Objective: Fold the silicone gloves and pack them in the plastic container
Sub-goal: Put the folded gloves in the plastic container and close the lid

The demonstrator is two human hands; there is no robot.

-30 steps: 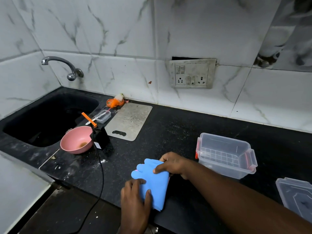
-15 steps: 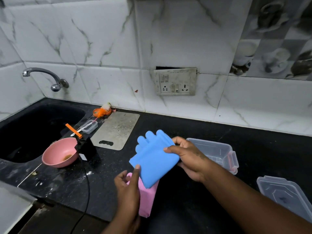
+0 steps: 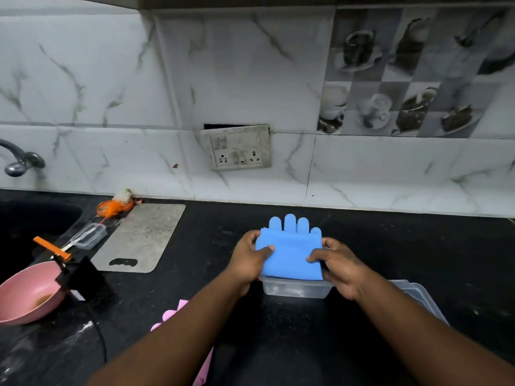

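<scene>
A folded blue silicone glove (image 3: 289,252) lies over the top of the clear plastic container (image 3: 296,289) on the black counter, its fingertips pointing toward the wall. My left hand (image 3: 248,260) grips its left edge and my right hand (image 3: 338,264) grips its right edge, thumbs pressed on top. The glove hides most of the container's inside. A pink silicone glove (image 3: 174,314) lies on the counter under my left forearm, mostly hidden.
The container's clear lid (image 3: 418,298) rests at the right behind my right forearm. A grey cutting board (image 3: 140,238), a pink bowl (image 3: 26,295), a black box with a cable (image 3: 82,277) and a small clear tub (image 3: 90,236) stand left, beside the black sink (image 3: 33,218).
The blue glove was lifted off the pink glove and carried right, onto the container. My left hand left the pink glove and now holds the blue one too. The view shifted right.
</scene>
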